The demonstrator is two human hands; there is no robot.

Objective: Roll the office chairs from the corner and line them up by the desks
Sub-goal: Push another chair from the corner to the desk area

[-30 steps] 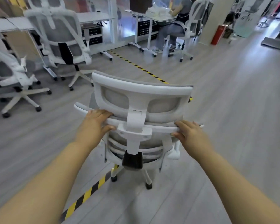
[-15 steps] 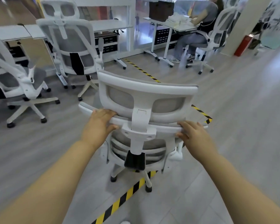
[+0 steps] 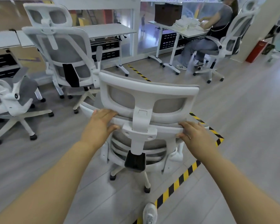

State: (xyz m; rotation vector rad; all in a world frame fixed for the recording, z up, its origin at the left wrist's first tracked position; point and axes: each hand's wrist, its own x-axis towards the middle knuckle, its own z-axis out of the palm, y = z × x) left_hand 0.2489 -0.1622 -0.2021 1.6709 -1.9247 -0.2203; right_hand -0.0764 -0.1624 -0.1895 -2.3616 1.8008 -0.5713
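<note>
White plastic and grey mesh fill the head view: the office chair being rolled (image 3: 145, 113) stands on the grey plank floor (image 3: 242, 110), its castors straddling the black-and-yellow floor tape (image 3: 183, 177). The left hand (image 3: 100, 126) grips the top rail of the backrest to the left of the headrest post, fingers curled over it and thumb underneath. The right hand (image 3: 194, 135) grips the same rail at its right end, thumb tucked below.

Compared with a second ago, the chair has travelled forward across the tape, and the row of desks (image 3: 107, 29) looms closer. Two parked chairs, one upright (image 3: 63, 50) and one at the left edge (image 3: 14, 97), are now just ahead and left. I judge the push to be near its end; what remains is steering this chair into line beside them. A seated person (image 3: 213, 29) works at the far-right desk, and a white shoe (image 3: 149, 214) shows at the bottom edge.
</note>
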